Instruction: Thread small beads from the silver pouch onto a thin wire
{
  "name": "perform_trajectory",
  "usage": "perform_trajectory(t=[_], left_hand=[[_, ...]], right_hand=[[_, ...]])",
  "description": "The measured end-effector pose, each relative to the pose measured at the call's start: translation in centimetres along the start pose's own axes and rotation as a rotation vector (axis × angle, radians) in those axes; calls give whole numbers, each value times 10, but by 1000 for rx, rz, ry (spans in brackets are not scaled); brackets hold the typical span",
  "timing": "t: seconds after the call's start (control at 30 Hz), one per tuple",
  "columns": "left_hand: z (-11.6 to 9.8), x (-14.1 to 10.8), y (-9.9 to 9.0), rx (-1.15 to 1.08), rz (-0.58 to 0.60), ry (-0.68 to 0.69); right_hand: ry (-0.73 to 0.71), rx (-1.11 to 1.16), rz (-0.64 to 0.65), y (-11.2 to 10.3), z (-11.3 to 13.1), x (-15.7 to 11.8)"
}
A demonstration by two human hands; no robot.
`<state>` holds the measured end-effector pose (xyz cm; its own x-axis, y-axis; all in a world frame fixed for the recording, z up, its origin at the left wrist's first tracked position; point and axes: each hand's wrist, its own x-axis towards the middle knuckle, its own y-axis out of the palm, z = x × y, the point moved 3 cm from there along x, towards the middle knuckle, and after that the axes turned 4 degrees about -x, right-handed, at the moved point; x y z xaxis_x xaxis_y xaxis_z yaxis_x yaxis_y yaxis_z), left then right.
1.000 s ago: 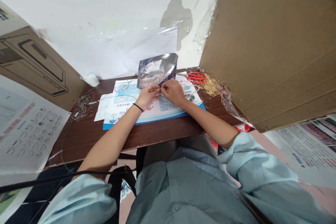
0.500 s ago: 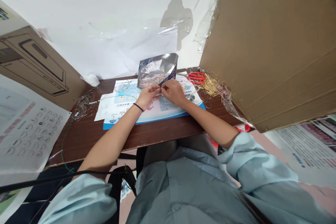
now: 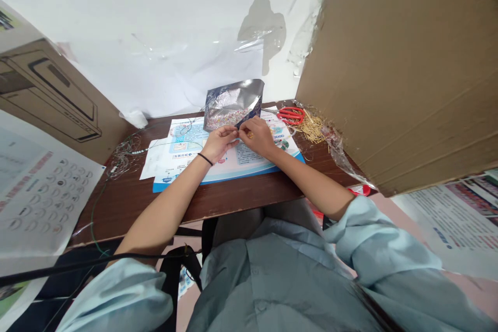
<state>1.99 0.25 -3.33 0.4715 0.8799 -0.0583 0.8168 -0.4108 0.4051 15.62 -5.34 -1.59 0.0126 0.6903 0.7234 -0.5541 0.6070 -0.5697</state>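
My left hand [image 3: 219, 143], with a black band at the wrist, is closed in a pinch over the printed sheet [image 3: 187, 168]. Its fingertips meet those of my right hand [image 3: 257, 136], which is closed too. What they pinch is too small to make out. Some tiny yellowish pieces show by my right palm. Just behind both hands stands an open silver and dark blue bag [image 3: 233, 106] with small pale and pink beads in it. A thin strand with white beads [image 3: 139, 152] lies left of the sheet.
Red-handled scissors [image 3: 291, 115] and a pile of thin golden sticks [image 3: 312, 127] lie at the right back. Tangled clear thread [image 3: 126, 155] is on the left of the brown table [image 3: 241, 201]. Cardboard stands at the left [image 3: 58, 93] and right [image 3: 404, 72].
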Motion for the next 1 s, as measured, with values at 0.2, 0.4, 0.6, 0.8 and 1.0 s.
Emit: perform_trajectory(t=[0.2,0.4,0.6,0.8,1.0], left_hand=[[-1,-1,1,3,-3,7],[0,-1,1,-16,0,-7],[-1,-1,1,0,6,-3],[0,-1,0,25,12,2],[0,-1,0,43,0,4]], right_hand=[[-26,-2,-30,0,0,0],[-10,-26,6,0,0,0],[0,-38,10,1,0,0],[-6,-29,21,1,-1,-1],[-3,-40,19,0,-1,1]])
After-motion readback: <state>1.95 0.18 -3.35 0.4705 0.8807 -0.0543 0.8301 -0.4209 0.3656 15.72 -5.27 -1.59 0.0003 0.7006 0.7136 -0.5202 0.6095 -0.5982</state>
